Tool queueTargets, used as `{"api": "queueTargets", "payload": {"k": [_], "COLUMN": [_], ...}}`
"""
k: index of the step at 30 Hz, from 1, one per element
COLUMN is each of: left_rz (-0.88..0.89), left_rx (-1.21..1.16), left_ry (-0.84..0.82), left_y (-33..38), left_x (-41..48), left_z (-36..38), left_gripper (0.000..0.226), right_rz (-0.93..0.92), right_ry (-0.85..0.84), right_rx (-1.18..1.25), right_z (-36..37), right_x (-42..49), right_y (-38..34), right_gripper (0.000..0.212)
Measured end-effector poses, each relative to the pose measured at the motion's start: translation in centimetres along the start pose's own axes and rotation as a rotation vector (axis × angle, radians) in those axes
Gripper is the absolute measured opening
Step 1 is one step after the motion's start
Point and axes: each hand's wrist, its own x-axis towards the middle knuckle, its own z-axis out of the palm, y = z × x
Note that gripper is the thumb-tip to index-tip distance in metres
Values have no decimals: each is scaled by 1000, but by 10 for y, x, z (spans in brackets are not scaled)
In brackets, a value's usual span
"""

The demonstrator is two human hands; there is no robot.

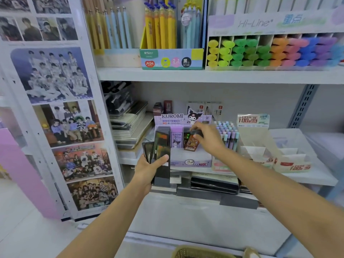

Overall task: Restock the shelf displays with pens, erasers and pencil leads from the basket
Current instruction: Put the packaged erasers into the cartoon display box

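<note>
A purple Kuromi display box [186,159] of pencil leads stands on the middle shelf. My left hand [149,164] grips a fanned stack of dark flat lead cases [161,149] just left of the box's front. My right hand [206,138] pinches one dark case with an orange print [190,144], tilted, at the box's right slot. A purple Kuromi case [176,139] stands upright in the middle slot. The rim of a woven basket [195,253] shows at the bottom edge.
Pastel pens [228,133] stand in a box right of the Kuromi display, then a mostly empty white cardboard display [260,146]. Notebooks [130,125] pile at the left. Highlighters [275,51] and pencils [160,28] fill the upper shelf. A photo-covered panel [65,108] borders the left.
</note>
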Motion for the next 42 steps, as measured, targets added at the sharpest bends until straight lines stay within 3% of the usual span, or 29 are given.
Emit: {"api": "queueTargets", "payload": {"k": [15, 18, 28, 38, 42], "left_rz": [89, 81, 81, 75, 76], "left_rx": [-19, -15, -17, -28, -26], "left_ry": [-18, -14, 13, 2, -14], "left_y": [0, 0, -1, -1, 1], "left_x": [23, 23, 20, 22, 22], "left_z": [-12, -14, -16, -20, -19], "left_gripper": [49, 46, 53, 52, 52], "right_rz": [-27, -69, -83, -115, -79], "right_ry": [-28, 44, 25, -125, -93], "right_rx": [168, 154, 47, -41, -92], "right_z": [33, 24, 44, 40, 41], "right_x": [22, 26, 27, 45, 47], "right_y": [-18, -17, -21, -29, -24], "right_gripper": [27, 28, 25, 24, 23]}}
